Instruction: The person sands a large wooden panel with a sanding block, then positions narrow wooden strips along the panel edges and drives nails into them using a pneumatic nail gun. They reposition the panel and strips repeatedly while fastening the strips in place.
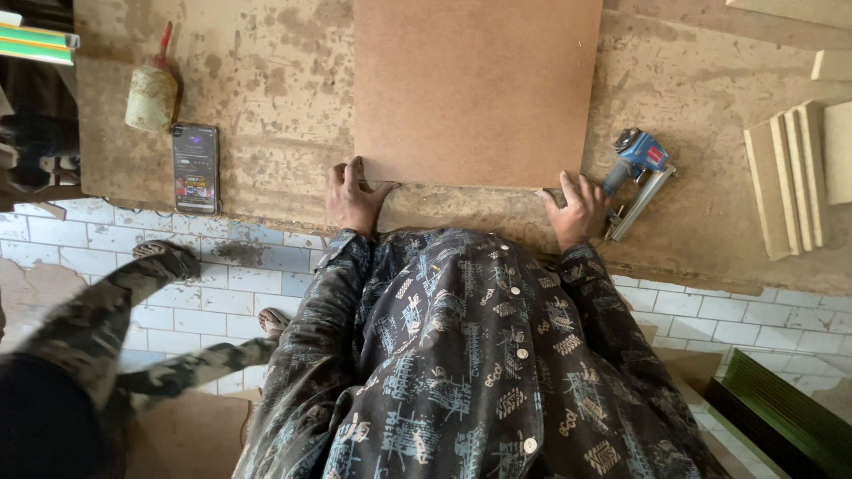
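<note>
A large brown fibreboard panel [477, 89] lies flat on a stained workbench [275, 98]. My left hand [353, 200] grips the panel's near left corner, fingers on top and thumb along the edge. My right hand [577, 211] rests flat at the near right corner with fingers spread, touching the panel's edge. A blue nail gun [637, 173] lies on the bench just right of that hand. My patterned shirt sleeves fill the lower middle.
A dark phone [195, 168] and a glue bottle with a red tip [151, 93] lie on the bench's left. Cut board strips [790, 177] are stacked at the right. Another person in camouflage clothing [106, 310] stands at lower left on the tiled floor [763, 310].
</note>
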`<state>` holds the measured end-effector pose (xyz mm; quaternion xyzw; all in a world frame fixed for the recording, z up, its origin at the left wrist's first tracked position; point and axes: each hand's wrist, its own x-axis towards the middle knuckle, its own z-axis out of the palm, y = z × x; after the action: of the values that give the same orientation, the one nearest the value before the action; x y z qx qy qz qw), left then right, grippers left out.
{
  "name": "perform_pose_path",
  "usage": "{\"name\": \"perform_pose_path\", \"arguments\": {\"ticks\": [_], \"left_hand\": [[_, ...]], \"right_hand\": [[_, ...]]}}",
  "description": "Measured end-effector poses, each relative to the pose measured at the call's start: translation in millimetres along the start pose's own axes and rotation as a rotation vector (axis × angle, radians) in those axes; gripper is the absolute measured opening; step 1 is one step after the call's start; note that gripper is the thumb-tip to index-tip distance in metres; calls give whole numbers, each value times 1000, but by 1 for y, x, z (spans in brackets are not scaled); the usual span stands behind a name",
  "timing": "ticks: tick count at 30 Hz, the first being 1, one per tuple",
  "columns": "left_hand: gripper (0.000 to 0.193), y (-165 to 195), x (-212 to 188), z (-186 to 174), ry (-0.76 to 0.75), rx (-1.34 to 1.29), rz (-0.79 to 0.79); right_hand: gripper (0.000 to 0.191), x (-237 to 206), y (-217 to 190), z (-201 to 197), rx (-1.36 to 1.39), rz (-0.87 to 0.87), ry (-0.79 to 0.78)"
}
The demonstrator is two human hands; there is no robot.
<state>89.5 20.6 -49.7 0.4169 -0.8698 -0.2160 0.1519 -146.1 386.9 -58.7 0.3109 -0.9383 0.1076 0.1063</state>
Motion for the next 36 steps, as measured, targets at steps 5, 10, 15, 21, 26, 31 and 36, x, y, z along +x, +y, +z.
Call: {"name": "perform_pose_path", "arguments": {"ticks": [5, 10, 15, 21, 26, 31, 36], "left_hand": [[89, -6, 0, 11, -37, 55, -50], [90, -12, -2, 21, 21, 85, 7], [92, -14, -1, 18, -22, 57, 12], [88, 9, -4, 19, -260, 242, 169], [77, 39, -6, 43, -571, 194, 575], [68, 39, -4, 52, -519, 199, 746], [60, 34, -5, 48, -452, 147, 767]], "right_hand": [[59, 2, 1, 5, -23, 39, -11], [58, 1, 2, 8, -29, 48, -9], [62, 3, 0, 2, 8, 48, -38], [85, -9, 0, -16, -97, 328, 80], [94, -1, 27, -8, -90, 488, 21], [75, 11, 73, -20, 407, 713, -52], [50, -8, 57, -51, 1083, 770, -291]]}}
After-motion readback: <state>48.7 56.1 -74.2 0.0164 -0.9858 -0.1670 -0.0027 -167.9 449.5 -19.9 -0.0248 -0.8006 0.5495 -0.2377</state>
